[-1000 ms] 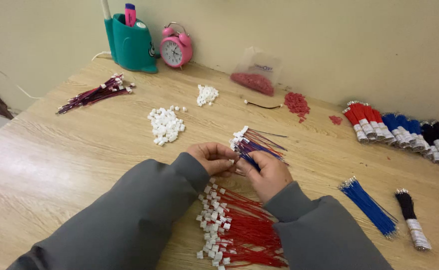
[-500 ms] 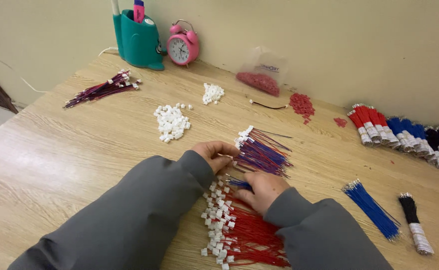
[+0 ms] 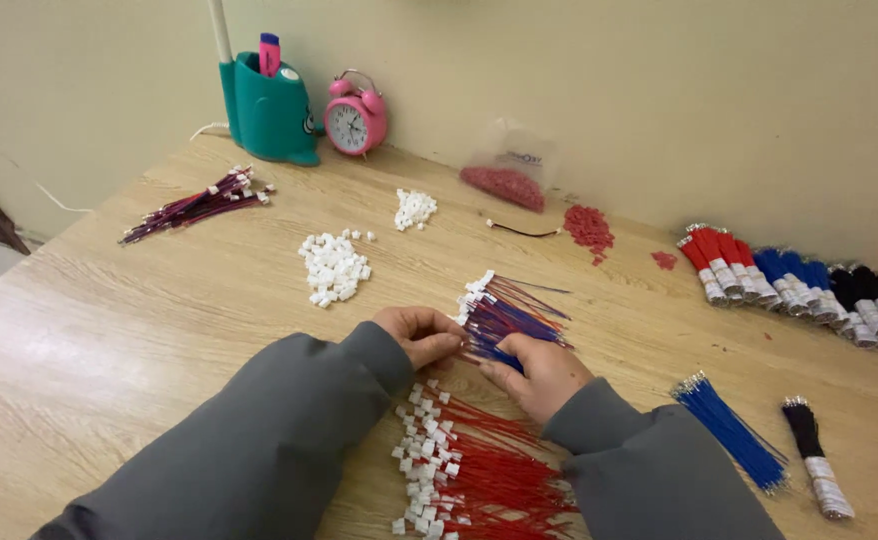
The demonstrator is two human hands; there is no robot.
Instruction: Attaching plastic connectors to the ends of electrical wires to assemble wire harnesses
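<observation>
A fanned bundle of blue and red wires [image 3: 507,308] with white connectors at its far end lies mid-table. My left hand [image 3: 417,334] is curled, its fingertips pinching at the bundle's near left edge. Just to the right, my right hand [image 3: 544,372] rests on the bundle's near end with its fingers closed on the wires. Both arms are in grey sleeves. Right below my hands spreads a pile of red wires with white connectors [image 3: 469,470].
Loose white connectors lie in a heap [image 3: 333,266] and a smaller heap [image 3: 414,208]. A dark red wire bundle [image 3: 197,205] sits far left. A teal holder [image 3: 264,112], pink alarm clock [image 3: 356,120] and bag of red pieces [image 3: 508,176] line the wall. Banded wire bundles [image 3: 794,282], blue wires [image 3: 731,430] and black wires [image 3: 812,455] lie right.
The right hand came off the bundle, dipped toward the red pile, then returned to the blue and red bundle's near end. The left hand stayed at the bundle's left edge.
</observation>
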